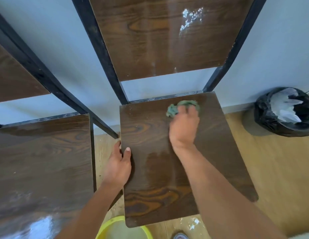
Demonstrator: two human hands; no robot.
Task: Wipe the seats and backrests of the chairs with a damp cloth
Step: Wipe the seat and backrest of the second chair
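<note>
A dark wood-grain chair seat [150, 169] on a black metal frame fills the middle. My right hand [184, 125] presses a crumpled green cloth [174, 109] onto the seat near its back right corner. My left hand [119, 163] grips the seat's left edge, thumb on top. The seat's middle shows a wet sheen. Above it, the backrest [150, 40] carries white smears near its upper right. A second chair's seat [43, 166] and backrest [15, 78] stand close on the left, with a white patch near the seat's front.
A yellow bucket [105, 228] of cloudy water sits on the floor under the seat's front edge. A bin with a black bag [271, 116] stands against the pale wall at right. White flecks dot the wooden floor [271, 169] near a shoe tip [180, 236].
</note>
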